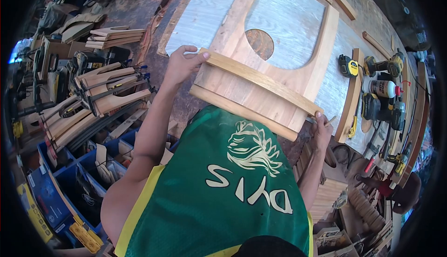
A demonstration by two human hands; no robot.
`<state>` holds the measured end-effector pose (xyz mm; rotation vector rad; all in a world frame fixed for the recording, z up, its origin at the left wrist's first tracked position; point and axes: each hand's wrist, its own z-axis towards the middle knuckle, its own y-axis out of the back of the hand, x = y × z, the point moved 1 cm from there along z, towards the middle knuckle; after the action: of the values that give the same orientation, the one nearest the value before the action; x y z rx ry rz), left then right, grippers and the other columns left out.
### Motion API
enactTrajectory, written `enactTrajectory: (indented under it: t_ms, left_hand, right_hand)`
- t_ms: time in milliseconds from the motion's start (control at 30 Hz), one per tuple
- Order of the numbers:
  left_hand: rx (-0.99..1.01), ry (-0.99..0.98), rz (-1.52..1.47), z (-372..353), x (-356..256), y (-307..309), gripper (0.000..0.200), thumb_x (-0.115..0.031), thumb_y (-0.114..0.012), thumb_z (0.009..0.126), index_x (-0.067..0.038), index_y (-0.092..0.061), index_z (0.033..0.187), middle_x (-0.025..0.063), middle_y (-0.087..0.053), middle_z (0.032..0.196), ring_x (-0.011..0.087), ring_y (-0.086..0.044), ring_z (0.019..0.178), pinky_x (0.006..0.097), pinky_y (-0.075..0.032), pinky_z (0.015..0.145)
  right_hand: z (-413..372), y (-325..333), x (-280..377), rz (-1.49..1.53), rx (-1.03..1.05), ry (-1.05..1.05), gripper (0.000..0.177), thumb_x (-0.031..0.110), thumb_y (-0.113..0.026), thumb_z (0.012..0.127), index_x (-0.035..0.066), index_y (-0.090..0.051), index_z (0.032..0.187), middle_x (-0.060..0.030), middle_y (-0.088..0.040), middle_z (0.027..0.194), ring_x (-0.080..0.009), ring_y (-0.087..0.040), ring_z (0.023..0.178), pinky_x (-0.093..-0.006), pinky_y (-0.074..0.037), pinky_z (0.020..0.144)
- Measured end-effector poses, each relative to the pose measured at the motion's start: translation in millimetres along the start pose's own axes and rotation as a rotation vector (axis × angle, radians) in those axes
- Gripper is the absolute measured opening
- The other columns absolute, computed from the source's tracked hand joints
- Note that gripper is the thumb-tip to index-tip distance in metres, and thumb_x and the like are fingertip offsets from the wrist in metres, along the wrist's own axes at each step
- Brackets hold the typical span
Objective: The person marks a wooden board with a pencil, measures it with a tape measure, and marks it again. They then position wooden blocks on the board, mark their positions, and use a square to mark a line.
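Note:
A long wooden strip (pixel 260 81) lies across a flat wooden panel (pixel 260 98) with a U-shaped cutout, close in front of my body. My left hand (pixel 182 66) grips the strip's left end, thumb on top. At the opposite end, my right hand (pixel 321 129) pinches the strip between thumb and fingers. A thin stick, perhaps a pencil (pixel 331 120), pokes out from the right hand. Along the panel's near edge runs a rounded wooden rail (pixel 242 113). Some fingers of both hands are hidden.
On the workbench (pixel 198 13) to the right are a tape measure (pixel 348 65), a cordless drill (pixel 384 65), a glue bottle (pixel 384 88) and a yellow-handled tool (pixel 353 127). Clamped curved wood pieces (pixel 109 89) stand at left, above blue bins (pixel 88 164).

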<state>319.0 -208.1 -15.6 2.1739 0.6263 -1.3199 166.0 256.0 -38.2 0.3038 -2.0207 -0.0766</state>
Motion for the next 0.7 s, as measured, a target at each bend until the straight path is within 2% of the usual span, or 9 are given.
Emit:
enactTrajectory:
  t_ms: [67,267,367,400,467,533,567,633,700]
  left_hand:
    - [0.006,0.017,-0.023,1,-1,0,0.074,-0.036,-0.090,0.080,0.011,-0.053,0.123,0.0201,-0.072,0.097,0.0183,-0.071,0.084,0.0275,-0.059,0.067]
    - [0.030,0.037,-0.076,5,3,6,0.079,-0.036,-0.091,0.079,0.011,-0.049,0.127,0.0231,-0.069,0.107,0.0225,-0.072,0.092,0.0293,-0.060,0.069]
    - [0.099,0.069,-0.041,10,4,11,0.081,-0.035,-0.090,0.080,0.012,-0.048,0.130,0.0237,-0.068,0.111,0.0231,-0.071,0.095,0.0298,-0.060,0.070]
    - [0.114,0.062,-0.041,9,3,13,0.079,-0.034,-0.089,0.081,0.012,-0.048,0.131,0.0233,-0.068,0.112,0.0228,-0.071,0.097,0.0295,-0.059,0.070]
    - [0.149,0.044,-0.043,7,-2,15,0.077,-0.032,-0.087,0.084,0.012,-0.047,0.133,0.0225,-0.067,0.116,0.0223,-0.070,0.100,0.0289,-0.059,0.072]
    - [0.219,-0.055,-0.058,0,-11,16,0.070,-0.026,-0.084,0.087,0.010,-0.048,0.135,0.0196,-0.067,0.119,0.0213,-0.070,0.101,0.0283,-0.059,0.074]
    - [0.253,-0.102,-0.065,-3,-15,16,0.067,-0.023,-0.082,0.088,0.009,-0.048,0.136,0.0181,-0.067,0.120,0.0209,-0.069,0.102,0.0280,-0.059,0.075]
    - [0.268,-0.021,-0.265,-4,-21,13,0.060,-0.017,-0.079,0.090,0.007,-0.049,0.136,0.0168,-0.066,0.125,0.0203,-0.069,0.103,0.0287,-0.059,0.077]
    - [0.252,-0.026,-0.324,-2,-20,12,0.058,-0.011,-0.077,0.091,0.005,-0.048,0.138,0.0169,-0.063,0.131,0.0205,-0.067,0.107,0.0305,-0.059,0.083]
  right_hand:
    - [-2,-4,4,-0.031,-0.018,-0.010,0.033,0.038,-0.076,0.095,0.012,-0.061,0.080,0.0100,-0.037,0.054,-0.0029,-0.030,0.043,-0.0237,-0.024,0.041]
    - [-5,-7,6,-0.068,0.003,0.009,0.036,0.038,-0.078,0.093,0.013,-0.061,0.074,0.0097,-0.037,0.054,-0.0032,-0.030,0.044,-0.0242,-0.024,0.042]
    - [-2,-7,3,-0.036,0.001,0.004,0.034,0.037,-0.079,0.092,0.013,-0.062,0.077,0.0101,-0.035,0.054,-0.0035,-0.030,0.044,-0.0245,-0.024,0.043]
    - [-2,-5,3,-0.035,0.015,-0.024,0.031,0.034,-0.080,0.091,0.007,-0.065,0.089,0.0073,-0.044,0.061,-0.0046,-0.038,0.050,-0.0240,-0.029,0.046]
    - [-3,1,6,-0.032,0.038,-0.076,0.042,0.028,-0.081,0.089,-0.004,-0.073,0.113,0.0018,-0.061,0.074,-0.0067,-0.055,0.063,-0.0232,-0.040,0.053]
    - [-3,4,2,-0.010,0.083,0.103,0.052,0.021,-0.081,0.086,-0.007,-0.065,0.126,-0.0089,-0.066,0.101,-0.0141,-0.062,0.090,-0.0263,-0.049,0.073]
    - [-2,5,3,0.000,0.105,0.151,0.058,0.018,-0.081,0.084,-0.008,-0.061,0.132,-0.0128,-0.065,0.113,-0.0174,-0.062,0.102,-0.0284,-0.050,0.083]
    - [-4,6,9,0.025,0.149,0.205,0.070,0.012,-0.081,0.082,-0.009,-0.052,0.141,-0.0191,-0.060,0.135,-0.0238,-0.058,0.123,-0.0333,-0.048,0.100]
    - [0,3,9,0.070,0.172,0.209,0.076,0.008,-0.080,0.080,-0.009,-0.047,0.146,-0.0210,-0.056,0.144,-0.0264,-0.055,0.131,-0.0363,-0.047,0.107]
